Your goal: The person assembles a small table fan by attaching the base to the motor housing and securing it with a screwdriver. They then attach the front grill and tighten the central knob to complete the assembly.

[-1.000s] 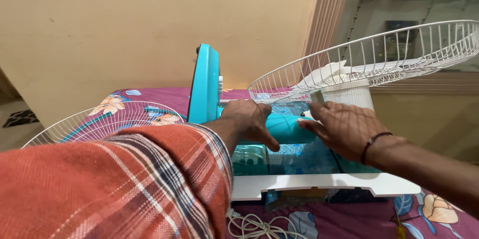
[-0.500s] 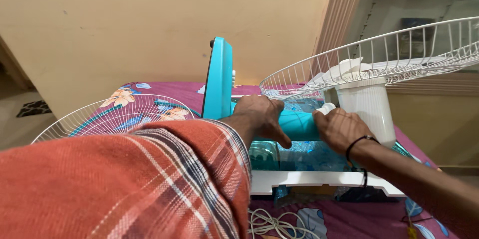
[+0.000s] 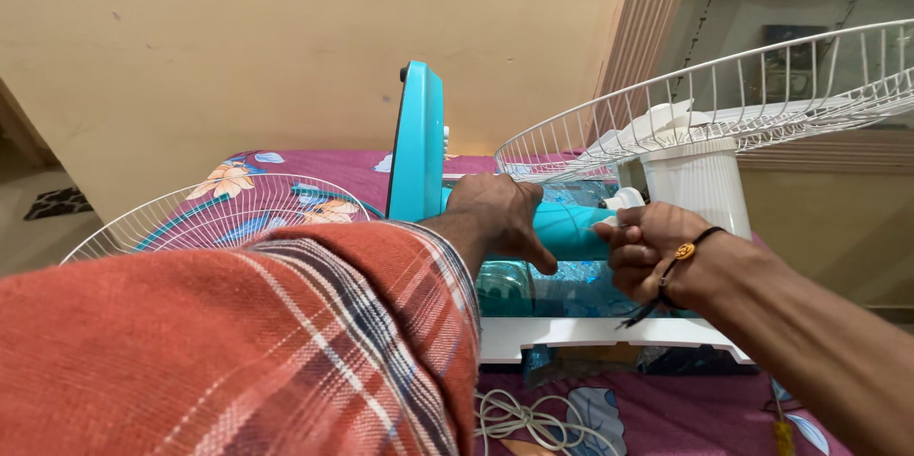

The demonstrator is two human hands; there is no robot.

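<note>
A table fan lies on its side on a floral bedspread. My left hand grips its turquoise stem, just beside the round turquoise base that stands on edge. My right hand, with a black thread bracelet, is closed around a small white knob where the stem meets the white ribbed motor housing. The white wire rear guard is fixed to the motor and tilts up to the right.
A loose white wire front guard lies on the bed at left. Blue fan blades and a white plastic piece rest under the stem. A coiled white cord lies near me. A beige wall stands behind.
My right hand turned from lying flat on the stem to a closed grip on the white knob, wrist rotated. My left hand stayed on the stem. The view shifted slightly left.
</note>
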